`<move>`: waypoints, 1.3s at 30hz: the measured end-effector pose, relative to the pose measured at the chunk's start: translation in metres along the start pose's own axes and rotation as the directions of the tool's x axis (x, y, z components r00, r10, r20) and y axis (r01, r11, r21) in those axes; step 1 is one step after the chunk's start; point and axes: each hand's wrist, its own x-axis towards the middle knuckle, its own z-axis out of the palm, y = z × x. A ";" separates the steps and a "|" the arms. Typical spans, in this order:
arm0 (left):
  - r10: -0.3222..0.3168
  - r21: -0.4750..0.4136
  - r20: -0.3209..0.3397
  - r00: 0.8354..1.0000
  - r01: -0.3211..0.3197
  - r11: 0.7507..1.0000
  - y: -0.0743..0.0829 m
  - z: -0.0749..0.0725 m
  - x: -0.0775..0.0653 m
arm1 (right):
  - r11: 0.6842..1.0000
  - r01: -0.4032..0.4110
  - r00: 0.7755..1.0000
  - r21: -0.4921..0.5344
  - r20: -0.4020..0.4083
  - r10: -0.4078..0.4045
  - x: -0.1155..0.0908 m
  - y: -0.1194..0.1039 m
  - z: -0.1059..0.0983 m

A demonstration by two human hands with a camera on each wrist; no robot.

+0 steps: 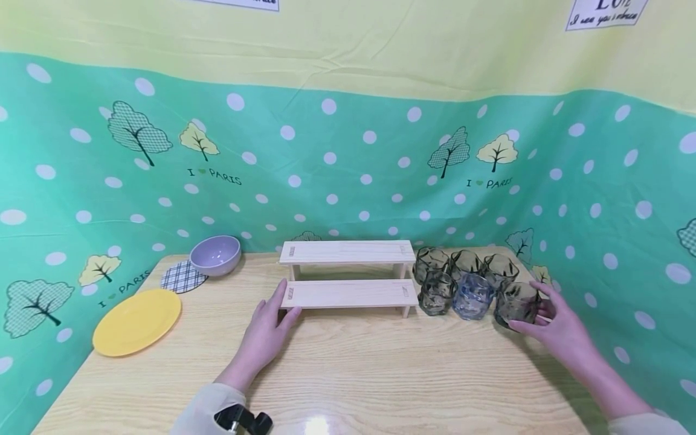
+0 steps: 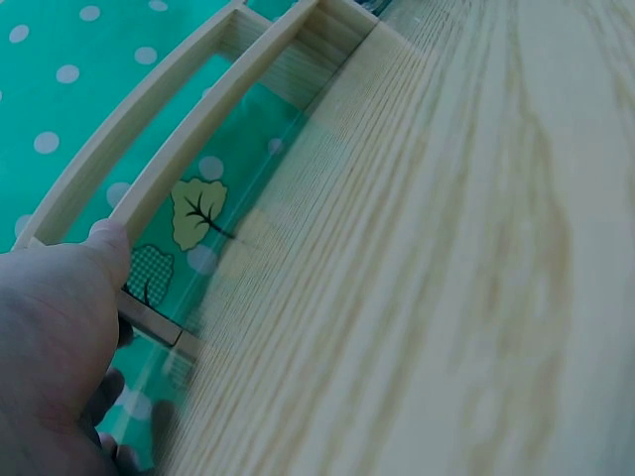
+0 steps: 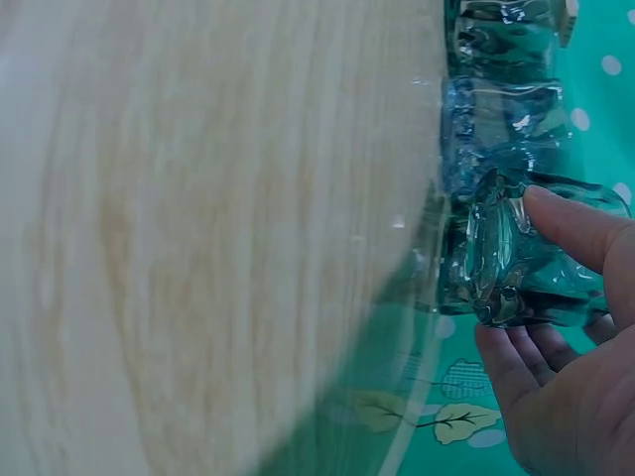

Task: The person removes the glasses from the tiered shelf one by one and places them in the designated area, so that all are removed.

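Observation:
My left hand (image 1: pixel 266 335) holds the left end of a two-tier wooden shelf (image 1: pixel 350 294), its thumb at the front edge of the lower board. In the left wrist view that thumb lies against the shelf's rail (image 2: pixel 220 109). At the right, my right hand (image 1: pixel 565 329) grips a smoky grey glass (image 1: pixel 516 304) between thumb and fingers. This glass (image 3: pixel 541 253) looks slightly tilted, its base raised off the table in the right wrist view. Beside it stand a blue glass (image 1: pixel 473 296) and another grey glass (image 1: pixel 437 293), with several more grey glasses (image 1: pixel 464 263) behind.
A purple bowl (image 1: pixel 215 257) sits at the back left, partly over a checked round mat (image 1: pixel 182 278). A yellow plate (image 1: pixel 136 323) lies at the table's left edge. Green dotted cloth (image 1: pixel 326 151) hangs behind and beside the wooden table (image 1: pixel 391 368).

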 end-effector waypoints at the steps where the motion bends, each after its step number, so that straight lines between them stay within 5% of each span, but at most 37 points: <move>1: 0.000 -0.001 -0.001 1.000 0.000 1.000 0.000 0.000 0.000 | 1.000 -0.005 1.000 0.000 0.001 0.005 0.000 0.000 0.001; 25: 0.024 0.005 -0.010 1.000 -0.024 1.000 -0.003 0.002 0.002 | 0.985 0.062 0.998 -0.159 0.033 -0.057 0.022 0.010 0.005; 39: 0.021 -0.003 -0.003 1.000 -0.021 1.000 -0.001 0.002 0.001 | 0.977 0.149 0.988 -0.150 0.066 -0.141 0.030 0.012 0.009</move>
